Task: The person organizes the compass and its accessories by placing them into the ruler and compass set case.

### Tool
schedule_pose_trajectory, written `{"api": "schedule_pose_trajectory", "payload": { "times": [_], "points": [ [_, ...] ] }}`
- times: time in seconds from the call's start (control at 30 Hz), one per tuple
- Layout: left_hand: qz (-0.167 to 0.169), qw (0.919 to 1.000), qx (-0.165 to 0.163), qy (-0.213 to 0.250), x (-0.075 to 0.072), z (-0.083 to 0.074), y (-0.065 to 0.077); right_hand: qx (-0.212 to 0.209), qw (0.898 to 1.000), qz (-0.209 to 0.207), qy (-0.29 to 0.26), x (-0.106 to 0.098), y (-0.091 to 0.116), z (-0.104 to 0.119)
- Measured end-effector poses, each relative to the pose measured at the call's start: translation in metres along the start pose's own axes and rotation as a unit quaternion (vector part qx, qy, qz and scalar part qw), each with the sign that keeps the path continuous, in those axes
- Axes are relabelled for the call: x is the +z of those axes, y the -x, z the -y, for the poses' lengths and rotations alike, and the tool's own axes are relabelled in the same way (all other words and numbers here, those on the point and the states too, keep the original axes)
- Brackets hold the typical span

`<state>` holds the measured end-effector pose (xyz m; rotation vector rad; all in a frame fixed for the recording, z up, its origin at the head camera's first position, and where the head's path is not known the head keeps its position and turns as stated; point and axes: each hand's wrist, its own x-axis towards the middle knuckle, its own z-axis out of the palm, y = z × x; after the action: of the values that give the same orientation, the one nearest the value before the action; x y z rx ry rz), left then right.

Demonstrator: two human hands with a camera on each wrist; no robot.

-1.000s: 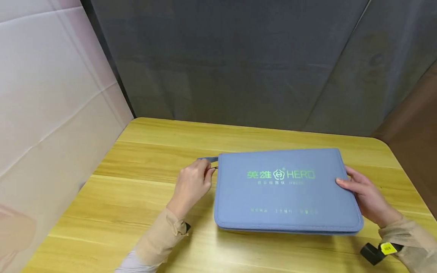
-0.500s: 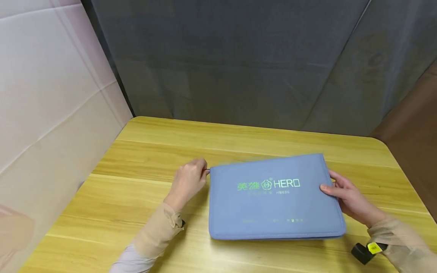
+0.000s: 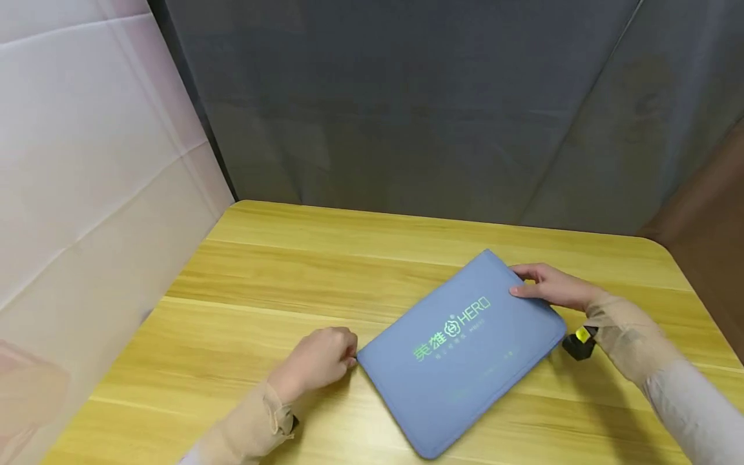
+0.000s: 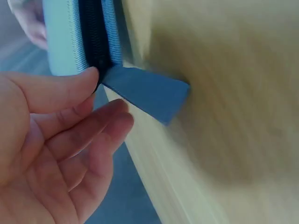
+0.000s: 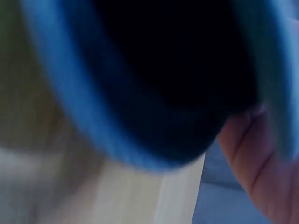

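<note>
A blue zippered case point(image 3: 442, 381) with green "HERO" lettering lies slanted over the table, its cover facing up. At its left corner my left hand point(image 3: 320, 361) pinches the small dark zipper pull point(image 4: 97, 87) between thumb and index finger, mostly hidden by them. A blue fabric tab point(image 4: 149, 93) sticks out from the zipper's end, beside the fingers. My right hand point(image 3: 549, 286) grips the case's right edge, thumb on top of the cover and other fingers along the side. Blurred in the right wrist view, a dark gap shows between the case's two rims point(image 5: 84, 107).
The wooden table point(image 3: 244, 278) extends around the case on all sides. A dark curtain point(image 3: 378, 116) hangs behind it, with a pale wall covering point(image 3: 104, 161) on the left and brown cloth point(image 3: 709, 245) on the right. A black wrist device point(image 3: 579, 344) hangs below the right wrist.
The case has turned counterclockwise, its right side swinging away and its lower edge slanting. My right hand has moved up and left with it; my left hand has come nearer, staying at the zipper corner.
</note>
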<state>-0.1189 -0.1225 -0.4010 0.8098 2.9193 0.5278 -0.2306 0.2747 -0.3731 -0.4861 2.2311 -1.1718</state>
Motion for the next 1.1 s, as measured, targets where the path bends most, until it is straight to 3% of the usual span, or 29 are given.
{"api": "schedule_pose_trajectory", "payload": {
  "times": [0.17,0.33,0.53,0.7,0.9,1.1],
  "points": [
    [0.023,0.9982,0.054,-0.010,0.005,-0.017,0.015,-0.019,0.999,-0.002,0.048,-0.006,-0.031,0.007],
    [0.037,0.9949,0.081,-0.049,0.012,-0.038,0.024,-0.031,0.995,0.005,0.098,-0.007,-0.062,0.026],
    [0.064,0.9929,0.060,-0.080,0.018,-0.056,0.035,-0.002,0.986,0.016,0.168,0.009,-0.094,0.049],
    [0.092,0.9932,0.033,-0.062,0.021,-0.065,0.039,-0.005,0.983,0.030,0.179,0.021,-0.113,0.056],
    [0.124,0.9907,0.028,-0.049,0.025,-0.073,0.037,0.010,0.979,0.054,0.196,0.029,-0.122,0.054],
    [0.125,0.9909,0.033,-0.039,0.026,-0.075,0.037,0.034,0.977,0.056,0.205,0.034,-0.123,0.052]
  ]
}}
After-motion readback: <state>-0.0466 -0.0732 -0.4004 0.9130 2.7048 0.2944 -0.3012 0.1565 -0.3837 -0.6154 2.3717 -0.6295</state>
